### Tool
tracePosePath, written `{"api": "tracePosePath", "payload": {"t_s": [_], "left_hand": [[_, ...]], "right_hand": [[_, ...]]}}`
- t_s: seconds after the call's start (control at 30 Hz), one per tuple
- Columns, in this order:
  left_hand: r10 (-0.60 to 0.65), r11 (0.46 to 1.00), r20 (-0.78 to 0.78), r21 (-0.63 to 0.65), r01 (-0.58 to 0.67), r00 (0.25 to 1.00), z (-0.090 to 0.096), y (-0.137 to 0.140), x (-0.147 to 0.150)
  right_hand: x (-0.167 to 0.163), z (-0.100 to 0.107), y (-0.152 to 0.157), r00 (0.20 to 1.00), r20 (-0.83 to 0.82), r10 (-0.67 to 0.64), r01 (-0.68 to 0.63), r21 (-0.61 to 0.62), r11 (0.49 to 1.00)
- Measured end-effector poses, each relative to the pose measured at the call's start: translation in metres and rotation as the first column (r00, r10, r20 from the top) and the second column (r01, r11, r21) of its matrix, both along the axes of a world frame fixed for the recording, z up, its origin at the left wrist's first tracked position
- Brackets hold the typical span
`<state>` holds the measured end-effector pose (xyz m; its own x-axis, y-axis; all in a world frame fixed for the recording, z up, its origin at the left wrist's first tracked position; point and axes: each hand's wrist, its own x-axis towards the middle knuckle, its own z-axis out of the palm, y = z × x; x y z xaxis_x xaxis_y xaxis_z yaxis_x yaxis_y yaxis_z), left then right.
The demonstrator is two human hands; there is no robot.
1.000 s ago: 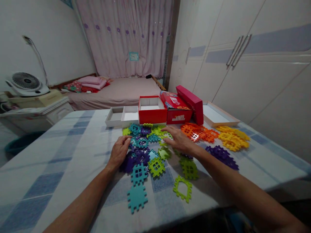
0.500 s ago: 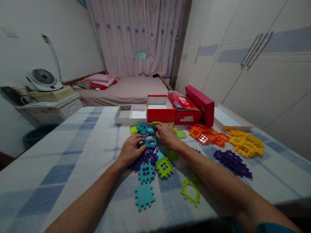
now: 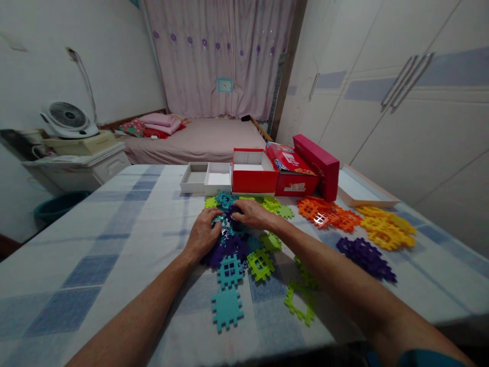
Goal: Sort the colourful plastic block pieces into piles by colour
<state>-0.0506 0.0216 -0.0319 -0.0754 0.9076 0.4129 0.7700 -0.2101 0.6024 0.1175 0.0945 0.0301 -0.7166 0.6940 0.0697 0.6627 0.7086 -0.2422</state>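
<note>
R hand (image 3: 254, 214) pinches dark-purple notched plastic pc. (image 3: 232, 220) nearly closed, over teal-and-purple toothed plastic pile (image 3: 237, 248); L hand (image 3: 201, 233) half-curled at pile's left edge, hold unclear; best lift singly w/ L steadying.

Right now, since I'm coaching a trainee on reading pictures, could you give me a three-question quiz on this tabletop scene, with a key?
1. Which hand is nearer the orange pieces?

2. Which colour's pile reaches farthest right in the picture?
A) lime
B) orange
C) yellow

3. True or false: the white divided tray stands left of the open red box.

Key:
1. The right hand.
2. C, the yellow pieces.
3. True.
</note>
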Motion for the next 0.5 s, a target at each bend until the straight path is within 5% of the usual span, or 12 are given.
{"api": "tracePosePath", "payload": {"t_s": [0.3, 0.5], "left_hand": [[0.122, 0.986, -0.250, -0.080, -0.146, 0.961, 0.001, -0.001, -0.006], [0.082, 0.993, -0.120, -0.080, -0.092, 0.989, 0.002, 0.000, -0.006]], "right_hand": [[-0.005, 0.001, -0.002, 0.995, 0.101, -0.016, 0.021, -0.048, 0.999], [0.016, 0.000, -0.002, 0.992, 0.090, -0.092, 0.096, -0.046, 0.994]]}}
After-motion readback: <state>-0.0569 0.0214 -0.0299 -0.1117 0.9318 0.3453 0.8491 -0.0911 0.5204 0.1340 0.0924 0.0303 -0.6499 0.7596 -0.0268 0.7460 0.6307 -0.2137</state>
